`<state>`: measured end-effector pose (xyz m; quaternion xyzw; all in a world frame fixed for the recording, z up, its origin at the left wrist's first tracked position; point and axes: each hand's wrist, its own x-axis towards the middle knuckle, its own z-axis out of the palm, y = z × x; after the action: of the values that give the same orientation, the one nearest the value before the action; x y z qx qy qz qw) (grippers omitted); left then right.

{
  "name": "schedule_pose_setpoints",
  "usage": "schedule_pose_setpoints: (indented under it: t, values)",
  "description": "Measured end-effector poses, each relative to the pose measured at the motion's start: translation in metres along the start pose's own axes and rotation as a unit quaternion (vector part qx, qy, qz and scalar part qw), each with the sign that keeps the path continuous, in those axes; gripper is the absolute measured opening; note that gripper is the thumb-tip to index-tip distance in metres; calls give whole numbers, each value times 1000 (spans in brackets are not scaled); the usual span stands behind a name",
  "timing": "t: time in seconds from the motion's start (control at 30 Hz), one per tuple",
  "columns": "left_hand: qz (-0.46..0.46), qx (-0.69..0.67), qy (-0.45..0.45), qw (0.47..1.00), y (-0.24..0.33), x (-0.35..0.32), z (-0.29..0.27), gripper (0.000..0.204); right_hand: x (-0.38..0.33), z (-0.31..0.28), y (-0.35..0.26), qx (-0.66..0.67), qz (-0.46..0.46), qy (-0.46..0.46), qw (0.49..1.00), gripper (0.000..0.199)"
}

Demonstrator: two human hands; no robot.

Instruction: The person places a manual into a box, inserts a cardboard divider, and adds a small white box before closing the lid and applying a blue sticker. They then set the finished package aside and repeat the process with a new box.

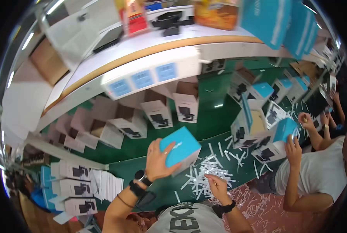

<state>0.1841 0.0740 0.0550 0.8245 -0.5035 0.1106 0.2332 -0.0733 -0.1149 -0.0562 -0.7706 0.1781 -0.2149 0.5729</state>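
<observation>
My left hand [156,160] is closed around a small carton with a blue top and white sides [183,144], gripping it by its left edge and tilting it over the green bench [136,171]. Beside the carton, a loose heap of white paper strips [208,174] lies on the bench. Close to the heap's near edge is my right hand [219,188], its thumb and fingers drawn together; whatever may be between them is too small to make out.
Open white cartons [158,112] stand in a row behind the bench. A stack of white folded sheets [107,185] lies left, near closed cartons [78,188]. At right, a co-worker's hands [293,149] handle another blue-topped box. Above hangs a shelf edge [150,50].
</observation>
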Motion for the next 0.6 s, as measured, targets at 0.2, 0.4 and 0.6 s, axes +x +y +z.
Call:
schedule_pose_setpoints:
  t: [0.2, 0.4, 0.6]
  values:
    - [-57, -21, 76, 995, 106, 201, 128, 88, -85, -72, 42, -59, 104, 142, 983, 21]
    - [17, 124, 141, 982, 76, 290, 242, 86, -134, -75, 46, -33, 218, 198, 955, 20]
    - [7, -2, -247, 969, 9, 344, 144, 71, -169, -78, 55, 30, 280, 275, 920, 24]
